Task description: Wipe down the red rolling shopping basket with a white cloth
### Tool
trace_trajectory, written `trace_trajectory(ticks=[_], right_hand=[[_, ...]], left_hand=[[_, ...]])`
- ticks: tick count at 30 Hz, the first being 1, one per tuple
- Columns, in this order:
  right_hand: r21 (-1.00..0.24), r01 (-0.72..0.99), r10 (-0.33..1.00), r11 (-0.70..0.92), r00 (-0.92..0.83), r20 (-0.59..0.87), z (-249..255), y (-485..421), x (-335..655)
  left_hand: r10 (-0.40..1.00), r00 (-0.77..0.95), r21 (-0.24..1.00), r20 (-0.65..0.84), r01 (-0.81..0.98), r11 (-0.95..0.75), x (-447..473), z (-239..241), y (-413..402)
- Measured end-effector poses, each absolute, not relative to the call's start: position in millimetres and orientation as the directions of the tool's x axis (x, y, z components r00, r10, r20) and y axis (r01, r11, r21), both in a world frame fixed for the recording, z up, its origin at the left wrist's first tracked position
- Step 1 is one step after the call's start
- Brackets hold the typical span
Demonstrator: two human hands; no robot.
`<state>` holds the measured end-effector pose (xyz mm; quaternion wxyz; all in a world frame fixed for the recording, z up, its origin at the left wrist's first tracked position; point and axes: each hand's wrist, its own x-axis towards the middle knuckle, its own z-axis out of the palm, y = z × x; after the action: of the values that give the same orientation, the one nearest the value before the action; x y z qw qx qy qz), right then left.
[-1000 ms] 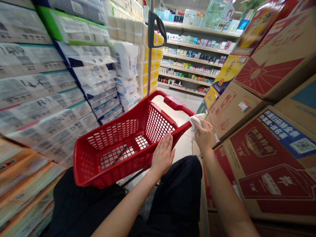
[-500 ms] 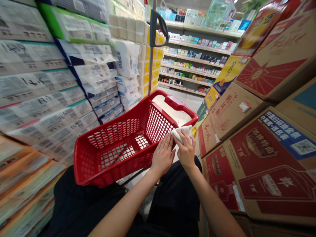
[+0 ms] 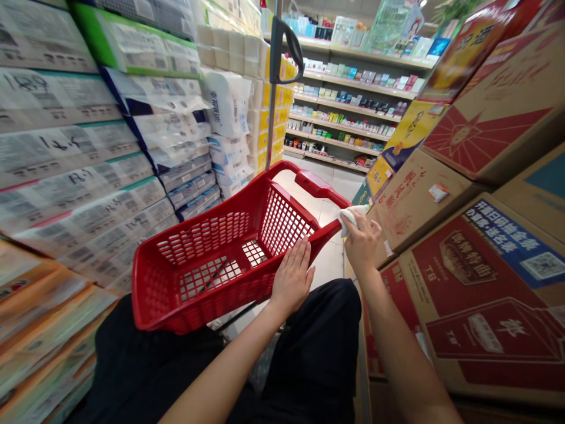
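A red plastic shopping basket (image 3: pixel 203 309) with perforated walls stands tilted in front of my knees, its inside bare. My left hand (image 3: pixel 292 277) lies flat on the basket's near side by the rim, fingers stretched out and together. At the basket's right corner, my right hand (image 3: pixel 362 238) is closed around a white cloth (image 3: pixel 348 219) and presses it against the red rim where the handle bar begins. Part of the cloth is hidden under my fingers.
Packs of tissue paper (image 3: pixel 172 129) are stacked high on the left. Cardboard cartons (image 3: pixel 477 282) rise close by my right arm. A grey pull handle (image 3: pixel 285 53) on a metal pole stands behind the basket. Stocked shelves (image 3: pixel 353 88) line the back.
My right hand has moved right and slightly up along the basket rim with the cloth, away from my left hand. My left hand has stayed in place.
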<state>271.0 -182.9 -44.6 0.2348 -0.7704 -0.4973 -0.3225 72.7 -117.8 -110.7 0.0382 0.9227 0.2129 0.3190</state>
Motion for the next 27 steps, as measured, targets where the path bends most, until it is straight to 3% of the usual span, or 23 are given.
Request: trace_trajectory(ticks=[4, 10, 15, 27], right_hand=[[-0.1, 0.911, 0.571, -0.4, 0.333, 0.75, -60, -179, 231], [-0.038, 0.96, 0.664, -0.276, 0.219, 0.715, -83, -184, 182], [0.022, 0.971, 0.674, -0.237, 0.148, 0.724, -80, -185, 200], [-0.027, 0.917, 0.62, -0.398, 0.29, 0.729, -43, -181, 282]], left_hand=[[0.426, 0.707, 0.209, 0.565, 0.376, -0.903, 72, -111, -119], [0.417, 0.724, 0.205, 0.55, 0.367, -0.907, 70, -108, -118], [0.428, 0.718, 0.196, 0.549, 0.387, -0.901, 71, -108, -118], [0.413, 0.723, 0.181, 0.554, 0.379, -0.907, 72, -109, -116]])
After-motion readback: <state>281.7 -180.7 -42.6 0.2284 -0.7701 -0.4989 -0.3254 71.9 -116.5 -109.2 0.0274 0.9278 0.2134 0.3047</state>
